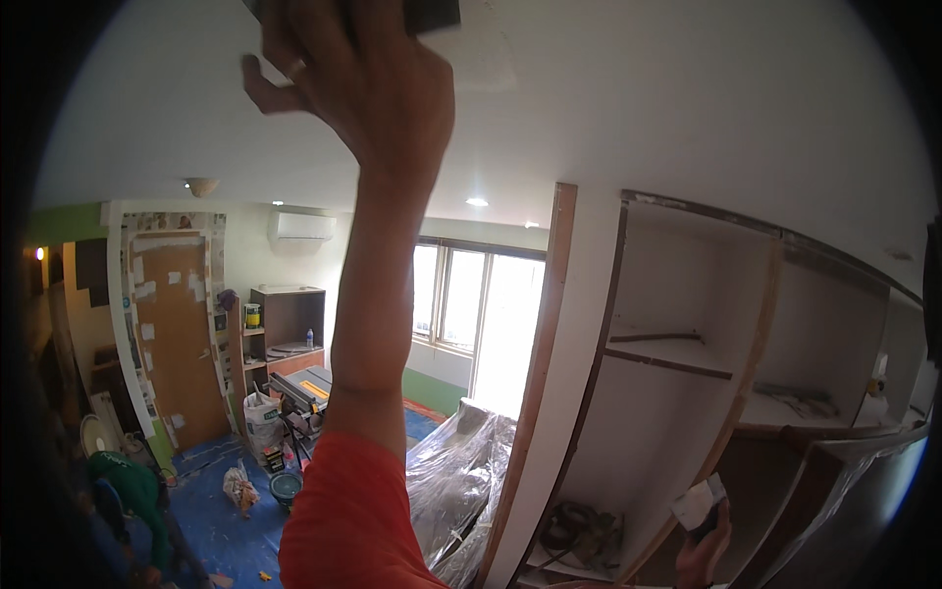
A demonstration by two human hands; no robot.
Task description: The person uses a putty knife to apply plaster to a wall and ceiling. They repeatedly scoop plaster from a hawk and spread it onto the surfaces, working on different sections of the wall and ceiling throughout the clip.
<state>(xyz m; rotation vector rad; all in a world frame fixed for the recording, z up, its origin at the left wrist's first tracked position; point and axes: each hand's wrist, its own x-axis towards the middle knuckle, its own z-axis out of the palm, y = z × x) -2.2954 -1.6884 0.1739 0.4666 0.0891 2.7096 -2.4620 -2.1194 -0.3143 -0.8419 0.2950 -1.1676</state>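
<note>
Ceiling, dark tool, printed sack

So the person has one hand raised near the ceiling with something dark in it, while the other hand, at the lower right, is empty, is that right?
Not quite: in the head view the lower hand holds a white-faced piece. The raised hand is near the ceiling, holding something dark.

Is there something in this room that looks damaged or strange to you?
Yes. The brown door at the left has scattered white patches, so its surface looks uneven. A crumpled pale bundle lies untidily on the blue sheet.
</note>
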